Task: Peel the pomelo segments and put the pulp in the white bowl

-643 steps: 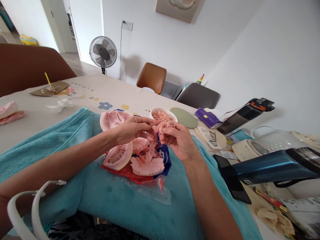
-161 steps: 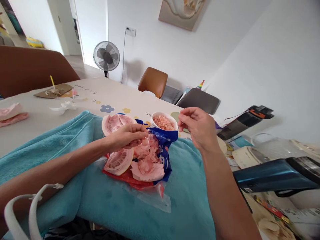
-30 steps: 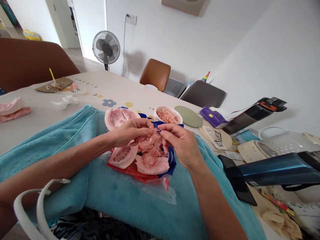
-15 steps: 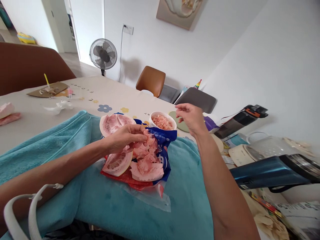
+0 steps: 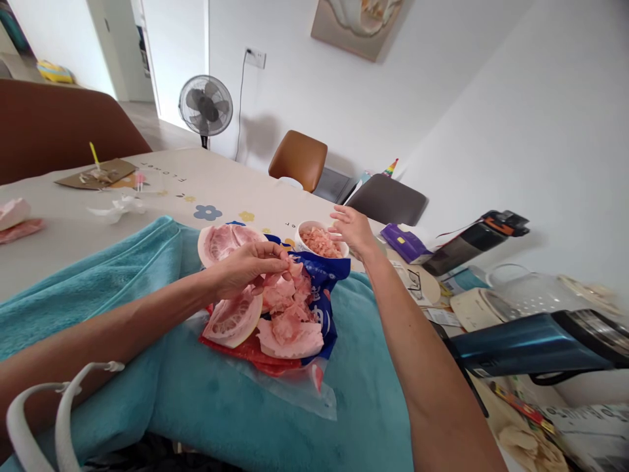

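Over a heap of pink pomelo membrane scraps [image 5: 289, 298], my left hand [image 5: 253, 265] pinches a small pink piece of pomelo at its fingertips. My right hand [image 5: 354, 231] hovers at the right rim of a white bowl [image 5: 301, 244], fingers apart and holding nothing. Loose pomelo flesh [image 5: 322, 242] fills the bowl. Thick pieces of pomelo rind [image 5: 233, 321] lie on a blue and red plastic bag [image 5: 327, 308], one at the front right and another behind my left wrist. Under the bag spreads a teal towel [image 5: 206, 400].
To the right lie a purple packet [image 5: 405, 242], eyeglasses [image 5: 415, 283], a dark bottle [image 5: 464, 242] and a blue metallic flask [image 5: 515, 344]. Crumpled tissue [image 5: 120, 208] and a brown cardboard piece [image 5: 115, 172] rest on the table's left. Chairs and a fan [image 5: 206, 108] stand beyond.
My right hand has moved left and slightly down, closer to the bowl, uncovering the purple packet and eyeglasses. My left hand keeps its pinch in nearly the same place.
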A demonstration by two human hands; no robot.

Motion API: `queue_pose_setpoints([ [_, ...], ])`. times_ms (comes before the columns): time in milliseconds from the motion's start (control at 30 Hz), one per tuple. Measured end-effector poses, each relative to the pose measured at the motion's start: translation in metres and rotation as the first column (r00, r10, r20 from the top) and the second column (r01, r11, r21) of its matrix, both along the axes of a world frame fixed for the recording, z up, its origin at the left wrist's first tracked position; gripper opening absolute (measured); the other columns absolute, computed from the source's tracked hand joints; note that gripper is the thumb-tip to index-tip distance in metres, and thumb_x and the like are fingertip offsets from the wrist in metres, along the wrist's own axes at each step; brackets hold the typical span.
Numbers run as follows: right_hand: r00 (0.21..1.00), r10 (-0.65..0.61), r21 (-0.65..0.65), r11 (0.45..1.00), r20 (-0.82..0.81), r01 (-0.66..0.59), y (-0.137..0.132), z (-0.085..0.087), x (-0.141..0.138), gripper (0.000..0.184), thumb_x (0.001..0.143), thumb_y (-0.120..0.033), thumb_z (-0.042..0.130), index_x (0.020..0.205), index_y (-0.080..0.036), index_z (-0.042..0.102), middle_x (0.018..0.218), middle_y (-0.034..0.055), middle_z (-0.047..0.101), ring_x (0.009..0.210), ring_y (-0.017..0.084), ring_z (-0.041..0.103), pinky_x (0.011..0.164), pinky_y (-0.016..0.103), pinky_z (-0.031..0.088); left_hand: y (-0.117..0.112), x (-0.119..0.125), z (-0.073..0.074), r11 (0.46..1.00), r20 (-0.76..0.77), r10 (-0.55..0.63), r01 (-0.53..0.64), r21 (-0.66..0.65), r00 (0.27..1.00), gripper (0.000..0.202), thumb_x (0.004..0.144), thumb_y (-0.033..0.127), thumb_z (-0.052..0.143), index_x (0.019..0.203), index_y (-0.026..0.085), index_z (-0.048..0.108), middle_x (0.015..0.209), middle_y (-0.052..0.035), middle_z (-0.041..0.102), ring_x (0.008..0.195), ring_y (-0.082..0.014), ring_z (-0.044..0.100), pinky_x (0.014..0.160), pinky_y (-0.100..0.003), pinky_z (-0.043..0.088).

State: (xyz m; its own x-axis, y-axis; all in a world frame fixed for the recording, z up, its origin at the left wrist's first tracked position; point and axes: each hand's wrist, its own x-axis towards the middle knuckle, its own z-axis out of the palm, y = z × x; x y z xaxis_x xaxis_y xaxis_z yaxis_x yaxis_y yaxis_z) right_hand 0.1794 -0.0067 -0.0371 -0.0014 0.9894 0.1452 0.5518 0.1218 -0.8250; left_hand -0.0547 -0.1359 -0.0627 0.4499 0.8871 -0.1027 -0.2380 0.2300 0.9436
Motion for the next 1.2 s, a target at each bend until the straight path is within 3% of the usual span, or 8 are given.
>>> queue_pose_setpoints([
  [100, 0.997, -0.017, 0.028, 0.999, 0.078, 0.015, -0.001, 0.002, -0.001, 0.056, 0.068, -0.014, 0.061, 0.124, -0.009, 0.058, 0.107, 0.0157, 0.071, 0.096, 0.026, 0.068, 0.089, 0.041, 0.052, 0.001, 0.0, -0.001, 1.0, 0.001, 0.004, -0.004, 0.006, 1.0, 0.012, 0.076, 0.023, 0.069, 0.081, 0.015, 0.062, 0.07, -0.0018, 0.067, 0.043, -0.003, 0.042, 0.031, -0.012, 0.027],
  [267, 0.99, 0.004, 0.067, 0.998, 0.143, -0.014, -0.003, 0.0, -0.001, 0.066, 0.065, -0.013, 0.063, 0.13, -0.013, 0.052, 0.118, 0.0151, 0.067, 0.11, 0.026, 0.062, 0.093, 0.04, 0.05, 0.002, 0.0, -0.002, 0.999, -0.011, 0.011, -0.01, 0.036, 1.0, 0.013, 0.076, 0.024, 0.07, 0.078, 0.015, 0.061, 0.071, -0.0025, 0.067, 0.043, -0.0025, 0.042, 0.033, -0.012, 0.028],
  [433, 0.986, -0.04, 0.12, 0.993, 0.165, 0.021, -0.007, 0.006, -0.001, 0.044, 0.07, -0.02, 0.062, 0.113, -0.01, 0.062, 0.103, 0.0142, 0.071, 0.102, 0.028, 0.065, 0.096, 0.044, 0.046, 0.004, -0.001, -0.003, 0.998, -0.026, 0.051, -0.05, 0.033, 0.998, 0.017, 0.074, 0.027, 0.073, 0.076, 0.015, 0.061, 0.068, -0.0018, 0.065, 0.042, -0.0027, 0.041, 0.033, -0.013, 0.027],
  [533, 0.992, -0.075, 0.316, 0.948, 0.098, 0.04, -0.029, 0.02, -0.008, 0.034, 0.072, -0.021, 0.062, 0.106, -0.014, 0.064, 0.112, 0.0119, 0.068, 0.109, 0.025, 0.062, 0.098, 0.04, 0.045, 0.005, -0.002, -0.004, 0.997, -0.017, 0.064, -0.063, 0.046, 0.998, 0.019, 0.074, 0.03, 0.073, 0.074, 0.015, 0.061, 0.058, 0.002, 0.058, 0.042, -0.0031, 0.04, 0.034, -0.013, 0.028],
  [633, 0.997, -0.063, 0.521, 0.85, -0.042, 0.076, -0.073, 0.032, -0.022, 0.023, 0.081, -0.029, 0.058, 0.1, -0.019, 0.065, 0.097, 0.0061, 0.069, 0.087, 0.02, 0.065, 0.08, 0.035, 0.052, 0.006, -0.002, -0.004, 0.994, -0.017, 0.087, -0.086, 0.07, 0.996, 0.021, 0.074, 0.032, 0.074, 0.072, 0.015, 0.062, 0.051, 0.0044, 0.05, 0.043, -0.0036, 0.04, 0.037, -0.013, 0.031],
  [767, 0.988, 0.147, 0.312, 0.938, 0.038, -0.151, -0.128, 0.025, -0.046, 0.019, 0.077, -0.032, 0.066, 0.094, -0.022, 0.064, 0.082, 0.0005, 0.066, 0.067, 0.014, 0.061, 0.068, 0.031, 0.051, 0.003, 0.0, -0.004, 0.988, -0.001, 0.115, -0.115, 0.107, 0.993, 0.025, 0.074, 0.036, 0.074, 0.071, 0.014, 0.06, 0.053, 0.0042, 0.049, 0.046, -0.0041, 0.041, 0.038, -0.014, 0.034],
  [867, 0.967, 0.244, 0.183, 0.95, 0.079, -0.255, -0.144, 0.006, -0.059, 0.024, 0.075, -0.029, 0.069, 0.097, -0.022, 0.063, 0.085, 0.0004, 0.066, 0.067, 0.014, 0.061, 0.067, 0.029, 0.05, 0.001, 0.002, -0.003, 0.983, 0.011, 0.124, -0.124, 0.136, 0.992, 0.027, 0.074, 0.038, 0.075, 0.074, 0.015, 0.061, 0.054, 0.0045, 0.049, 0.046, -0.0046, 0.041, 0.039, -0.015, 0.036],
  [1200, 0.971, 0.2, 0.351, 0.907, 0.133, -0.234, -0.144, -0.012, -0.062, 0.005, 0.083, -0.024, 0.059, 0.088, -0.024, 0.061, 0.09, 0.0033, 0.066, 0.079, 0.016, 0.062, 0.071, 0.029, 0.05, -0.002, 0.001, 0.0, 0.973, -0.116, 0.103, -0.076, 0.217, 0.988, 0.021, 0.079, 0.035, 0.068, 0.082, 0.014, 0.066, 0.057, 0.0043, 0.051, 0.047, -0.0055, 0.047, 0.043, -0.017, 0.047],
])
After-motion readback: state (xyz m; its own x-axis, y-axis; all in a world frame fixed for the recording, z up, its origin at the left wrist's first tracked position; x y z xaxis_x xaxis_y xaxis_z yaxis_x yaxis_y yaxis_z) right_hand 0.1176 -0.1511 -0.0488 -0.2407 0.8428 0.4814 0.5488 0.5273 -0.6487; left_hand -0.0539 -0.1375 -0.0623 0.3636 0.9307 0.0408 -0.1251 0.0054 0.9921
